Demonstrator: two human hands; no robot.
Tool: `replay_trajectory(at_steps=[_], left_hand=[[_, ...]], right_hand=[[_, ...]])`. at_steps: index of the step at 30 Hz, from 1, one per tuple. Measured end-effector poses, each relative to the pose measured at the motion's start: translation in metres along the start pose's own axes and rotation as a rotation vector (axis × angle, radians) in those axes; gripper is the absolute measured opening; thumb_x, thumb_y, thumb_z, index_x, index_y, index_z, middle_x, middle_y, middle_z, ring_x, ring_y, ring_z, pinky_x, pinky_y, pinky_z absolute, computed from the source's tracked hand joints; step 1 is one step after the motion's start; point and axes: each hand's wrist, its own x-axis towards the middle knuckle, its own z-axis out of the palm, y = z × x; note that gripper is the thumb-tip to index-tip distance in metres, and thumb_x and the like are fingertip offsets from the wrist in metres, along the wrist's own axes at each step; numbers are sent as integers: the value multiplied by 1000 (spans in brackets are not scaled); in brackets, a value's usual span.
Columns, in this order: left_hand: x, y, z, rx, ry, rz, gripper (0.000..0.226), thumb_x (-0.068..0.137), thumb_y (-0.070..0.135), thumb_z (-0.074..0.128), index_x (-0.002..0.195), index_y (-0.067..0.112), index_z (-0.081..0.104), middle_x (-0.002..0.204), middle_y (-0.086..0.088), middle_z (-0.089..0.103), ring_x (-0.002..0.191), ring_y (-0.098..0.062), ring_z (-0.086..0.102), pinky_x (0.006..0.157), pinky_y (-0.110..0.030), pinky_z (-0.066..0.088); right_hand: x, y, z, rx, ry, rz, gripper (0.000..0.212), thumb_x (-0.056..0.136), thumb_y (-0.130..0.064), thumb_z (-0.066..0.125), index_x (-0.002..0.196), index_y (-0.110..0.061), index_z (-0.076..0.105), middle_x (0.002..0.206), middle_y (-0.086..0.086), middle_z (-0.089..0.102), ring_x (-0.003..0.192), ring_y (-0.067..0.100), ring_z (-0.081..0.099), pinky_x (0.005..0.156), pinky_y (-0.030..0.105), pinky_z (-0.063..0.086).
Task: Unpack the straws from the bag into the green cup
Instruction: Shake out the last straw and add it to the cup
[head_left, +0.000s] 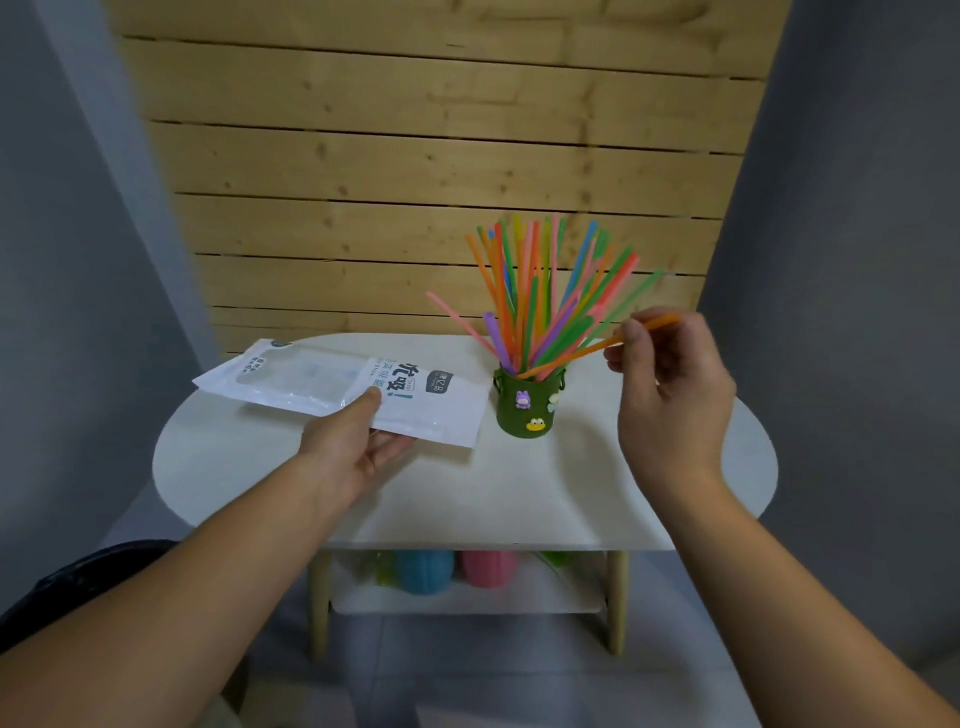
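A small green cup (525, 406) with cartoon stickers stands on the white oval table (545, 488), right of centre. Several coloured straws (540, 291) fan up out of it. My right hand (670, 384) pinches an orange straw (582, 353) near its upper end; the straw slants down to the left with its lower tip at the cup's mouth. The flat white plastic bag (332, 384) with printed lettering is held just above the table on the left, my left hand (358, 441) gripping its near edge with the thumb on top. I see no straws inside the bag.
A wooden slat wall (415, 156) rises behind the table, with grey walls on both sides. On the lower shelf (467, 597) sit a blue and a pink round object, with some green items. A dark object lies at the lower left on the floor.
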Motion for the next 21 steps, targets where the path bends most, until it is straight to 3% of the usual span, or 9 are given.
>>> replay_trajectory(at_steps=[3,7,12,16,21], left_hand=[[0,1,-3,0,-18,-1,5,99,13,64,103,12,65,81,-5,80,67,-20,78,52,-35,62],[-1,1,-7,9,-47,3,8,99,14,64,106,13,66,86,-6,81,71,-19,78,55,-36,63],[-1,2,-14,44,-63,33,10,99,16,64,108,16,68,95,-5,81,83,-20,79,73,-40,65],[-4,5,-17,52,-62,49,9,99,17,64,107,15,68,99,-6,81,90,-23,78,82,-44,62],[-6,6,-19,53,-61,61,8,99,16,64,106,17,67,100,-6,80,93,-24,77,86,-45,61]], right_hand=[[3,14,14,-33,-89,24,7,96,-22,59,91,-25,62,82,-1,67,79,20,67,70,33,55],[7,33,35,-123,-179,61,15,92,-25,64,84,-14,68,78,4,67,74,19,61,70,36,50],[8,46,48,-198,-187,73,27,94,-36,56,86,-11,64,77,6,67,72,25,60,65,42,50],[10,40,49,-279,-170,25,22,101,-31,47,92,-13,54,77,3,62,67,24,54,57,34,39],[9,34,53,-291,-167,32,21,102,-30,44,97,-10,52,84,7,63,71,29,56,60,43,47]])
